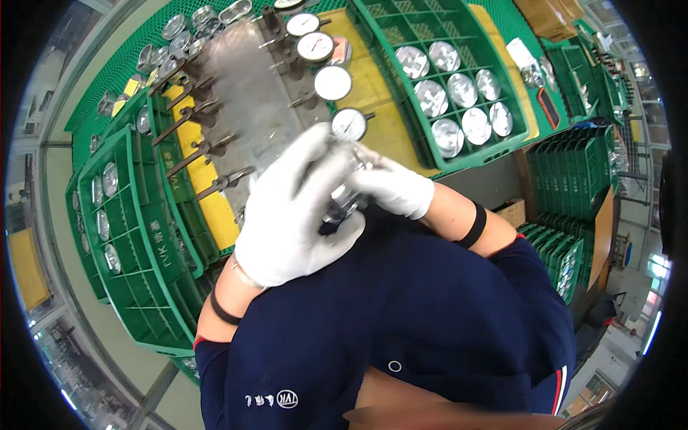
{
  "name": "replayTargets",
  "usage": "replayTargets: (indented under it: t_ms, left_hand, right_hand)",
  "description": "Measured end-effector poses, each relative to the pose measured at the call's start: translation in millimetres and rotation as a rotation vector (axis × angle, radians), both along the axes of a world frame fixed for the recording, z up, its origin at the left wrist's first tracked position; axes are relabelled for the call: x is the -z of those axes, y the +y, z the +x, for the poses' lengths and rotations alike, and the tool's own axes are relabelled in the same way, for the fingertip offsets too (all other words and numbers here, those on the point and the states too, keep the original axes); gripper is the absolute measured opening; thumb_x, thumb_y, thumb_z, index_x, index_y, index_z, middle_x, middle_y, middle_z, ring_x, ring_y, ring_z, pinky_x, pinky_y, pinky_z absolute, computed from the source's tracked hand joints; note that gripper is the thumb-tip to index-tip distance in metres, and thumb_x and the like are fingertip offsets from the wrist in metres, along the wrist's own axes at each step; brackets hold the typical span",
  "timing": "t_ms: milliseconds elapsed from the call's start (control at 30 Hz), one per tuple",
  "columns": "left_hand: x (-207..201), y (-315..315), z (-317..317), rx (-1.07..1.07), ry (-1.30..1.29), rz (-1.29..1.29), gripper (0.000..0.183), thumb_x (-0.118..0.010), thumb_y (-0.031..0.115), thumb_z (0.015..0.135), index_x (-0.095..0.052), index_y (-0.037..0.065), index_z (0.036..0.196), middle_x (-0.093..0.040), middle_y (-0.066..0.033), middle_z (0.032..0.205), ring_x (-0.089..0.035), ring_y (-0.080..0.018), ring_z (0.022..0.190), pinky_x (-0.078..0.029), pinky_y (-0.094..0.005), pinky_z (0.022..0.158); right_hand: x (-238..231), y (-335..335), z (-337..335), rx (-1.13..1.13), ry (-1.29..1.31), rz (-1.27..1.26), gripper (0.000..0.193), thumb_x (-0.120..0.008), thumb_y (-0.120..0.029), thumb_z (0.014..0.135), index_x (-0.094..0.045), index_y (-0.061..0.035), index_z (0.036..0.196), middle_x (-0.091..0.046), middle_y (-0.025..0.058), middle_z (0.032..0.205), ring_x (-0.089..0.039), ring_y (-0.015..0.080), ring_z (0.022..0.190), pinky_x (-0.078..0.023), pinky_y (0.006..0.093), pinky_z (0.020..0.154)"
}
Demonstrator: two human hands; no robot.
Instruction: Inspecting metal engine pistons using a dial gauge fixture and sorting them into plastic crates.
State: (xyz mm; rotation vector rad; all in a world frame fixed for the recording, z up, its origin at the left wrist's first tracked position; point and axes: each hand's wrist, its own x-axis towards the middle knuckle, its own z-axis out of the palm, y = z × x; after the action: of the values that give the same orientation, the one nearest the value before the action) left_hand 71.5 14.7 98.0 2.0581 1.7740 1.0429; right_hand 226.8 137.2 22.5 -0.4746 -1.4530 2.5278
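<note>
A worker in a dark blue uniform stands over a tabletop (pixel 373 93) crowded with green plastic crates, largest of them the gridded crate (pixel 459 79) at upper right, whose square cells hold 9 bright, round machined metal parts. A second green crate (pixel 129 236) at left carries more of the same discs on edge in its slots. Between them sits a grey steel gauging fixture (pixel 251 100), flanked by a column of 5 white-faced dial indicators (pixel 333 82) on one side and a row of toggle clamps (pixel 201 150) with dark handles on the other, over a yellow mat.

Both hands wear smooth white gloves. The left hand (pixel 294 215) is curled around a shiny cylindrical metal part (pixel 342 201), held close to the chest just below the fixture; the right hand (pixel 394 188) closes on the same part from the other side, fingers wrapped over its top. The step appears to be a hand check or turning of the part between crate and fixture. A next move would call for a steady 2-handed grip, since the polished metal looks slick and heavy.
</note>
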Motion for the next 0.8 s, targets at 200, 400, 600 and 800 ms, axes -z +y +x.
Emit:
replayTargets:
  t_ms: [200, 400, 600, 800]
  left_hand:
    - [23.2, -35.4, -20.7, -0.418, -0.063, 0.126, 0.062, -0.074, 0.001, 0.075, -0.053, -0.004, 0.133, -0.057, -0.0253, 0.131, -0.059, -0.039, 0.119, -0.048, -0.0423, 0.102]
    - [11.6, -100.5, -28.8, -0.745, 0.116, -0.081, 0.058, -0.074, 0.006, 0.078, -0.054, -0.004, 0.131, -0.06, -0.0241, 0.128, -0.06, -0.0393, 0.118, -0.048, -0.0417, 0.102]
    - [-8.5, -162.3, -34.0, -0.878, 0.197, -0.285, 0.059, -0.074, 0.014, 0.079, -0.054, 0.004, 0.134, -0.058, -0.0187, 0.132, -0.059, -0.0371, 0.118, -0.048, -0.0409, 0.101]
    - [-35.4, -235.4, -81.4, -0.958, 0.346, -0.492, 0.059, -0.073, 0.015, 0.079, -0.052, 0.002, 0.133, -0.058, -0.0207, 0.126, -0.058, -0.0387, 0.116, -0.047, -0.0419, 0.101]
  right_hand:
    - [-1.4, 161.5, 37.1, 0.853, 0.055, 0.445, 0.047, -0.06, -0.027, 0.096, -0.053, -0.0027, 0.135, -0.067, 0.014, 0.117, -0.067, 0.0229, 0.099, -0.054, 0.0335, 0.087]
    - [96.3, 359.2, 128.8, 0.811, -0.991, 1.564, 0.094, -0.079, -0.052, 0.072, -0.045, -0.0059, 0.146, -0.065, 0.0245, 0.123, -0.063, 0.0388, 0.112, -0.048, 0.045, 0.099]
    - [119.1, 373.1, 122.3, 0.392, -1.576, 1.68, 0.085, -0.057, -0.07, 0.083, -0.031, -0.0329, 0.155, -0.053, 0.0325, 0.132, -0.056, 0.0489, 0.119, -0.047, 0.0526, 0.1]
    - [137.7, 382.7, 105.0, 0.34, -1.808, 1.546, 0.08, -0.028, -0.077, 0.092, -0.027, -0.0315, 0.157, -0.042, 0.0224, 0.151, -0.05, 0.0434, 0.131, -0.043, 0.0546, 0.106]
